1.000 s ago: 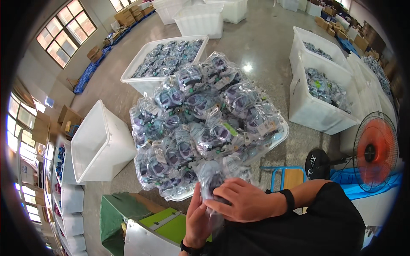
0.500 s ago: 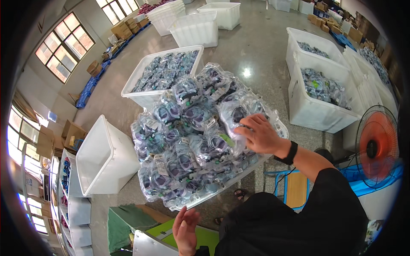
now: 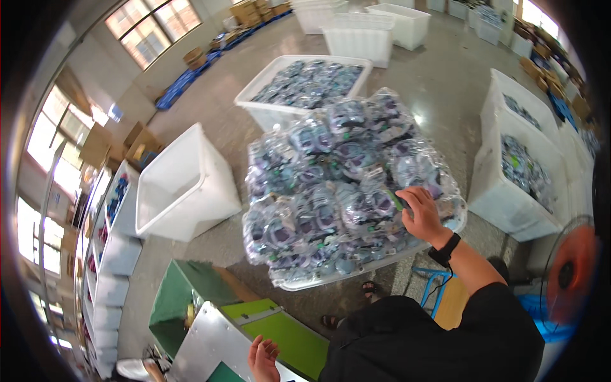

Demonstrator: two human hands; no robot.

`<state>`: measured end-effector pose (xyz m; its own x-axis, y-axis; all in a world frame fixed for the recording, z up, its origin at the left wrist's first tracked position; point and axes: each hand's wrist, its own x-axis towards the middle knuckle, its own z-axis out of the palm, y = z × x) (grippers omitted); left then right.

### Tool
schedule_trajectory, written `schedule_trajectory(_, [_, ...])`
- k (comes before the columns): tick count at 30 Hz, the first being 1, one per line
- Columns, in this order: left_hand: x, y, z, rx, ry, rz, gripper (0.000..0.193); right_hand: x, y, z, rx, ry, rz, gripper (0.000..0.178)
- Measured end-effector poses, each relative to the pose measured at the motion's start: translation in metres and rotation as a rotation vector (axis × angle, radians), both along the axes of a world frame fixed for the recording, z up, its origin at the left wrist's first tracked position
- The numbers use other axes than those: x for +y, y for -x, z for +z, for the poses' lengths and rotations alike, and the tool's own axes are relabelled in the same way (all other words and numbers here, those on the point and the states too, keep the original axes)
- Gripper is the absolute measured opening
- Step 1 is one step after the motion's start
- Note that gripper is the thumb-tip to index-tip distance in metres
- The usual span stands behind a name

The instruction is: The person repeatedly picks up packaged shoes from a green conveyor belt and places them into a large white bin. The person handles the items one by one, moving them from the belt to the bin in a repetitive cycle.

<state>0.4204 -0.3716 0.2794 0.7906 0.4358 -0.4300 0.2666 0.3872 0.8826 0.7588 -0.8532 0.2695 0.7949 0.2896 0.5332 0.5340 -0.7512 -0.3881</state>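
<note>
A large heap of clear plastic bags (image 3: 318,210) is piled above the rim of a white tub (image 3: 356,277) in front of me. Inside the bags are purple and blue-grey things that look like footwear; the film's glare hides their exact kind. My right hand (image 3: 420,215), with a dark wristband, is at the heap's right side. Its fingers are closed together by a small dark and green thing at the bags, too small to name. Low in the view, my left hand (image 3: 263,358) is held above a silver and green bench, fingers loosely apart, holding nothing.
Behind the heap stands another white tub (image 3: 245,105) of bagged goods. A white tub (image 3: 143,210) with nothing in it stands left. Filled tubs (image 3: 477,184) and a red-bladed fan (image 3: 566,274) are right. The green-topped bench (image 3: 280,337) and a green box (image 3: 184,299) are near.
The view has turned left, so the heap appears farther right. My right hand has left the upper bag it was touching and is lower on the heap. My left hand is over the bench.
</note>
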Motion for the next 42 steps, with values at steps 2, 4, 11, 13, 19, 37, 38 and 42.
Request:
schedule_trajectory(2, [0.018, 0.017, -0.001, -0.012, 0.037, 0.055, 0.048, 0.036, 0.005, 0.015, -0.04, -0.082, 0.091, 0.044])
schedule_trajectory(4, [0.039, 0.033, 0.0, -0.075, 0.201, 0.14, 0.049, 0.072, 0.014, 0.025, -0.058, -0.151, 0.179, 0.04])
schedule_trajectory(11, [0.112, 0.11, 0.029, 0.007, -0.084, 0.378, 0.046, 0.186, 0.052, 0.034, -0.055, -0.134, 0.561, 0.038])
schedule_trajectory(13, [0.126, 0.138, 0.031, 0.008, -0.056, 0.449, 0.046, 0.212, 0.063, 0.029, -0.027, -0.12, 0.609, 0.039])
schedule_trajectory(19, [0.186, 0.238, -0.005, 0.045, 0.072, 0.619, 0.044, 0.277, 0.097, 0.006, 0.089, -0.042, 0.716, 0.031])
schedule_trajectory(37, [0.337, 0.442, -0.228, 0.515, -0.241, 1.318, 0.052, 0.407, 0.168, -0.024, 0.413, 0.239, 0.828, 0.032])
schedule_trajectory(38, [0.347, 0.431, -0.242, 0.498, -0.382, 1.311, 0.057, 0.409, 0.175, -0.024, 0.448, 0.256, 0.812, 0.033])
schedule_trajectory(42, [0.38, 0.408, -0.265, 0.795, -1.026, 0.963, 0.073, 0.421, 0.195, -0.019, 0.408, 0.258, 0.816, 0.034])
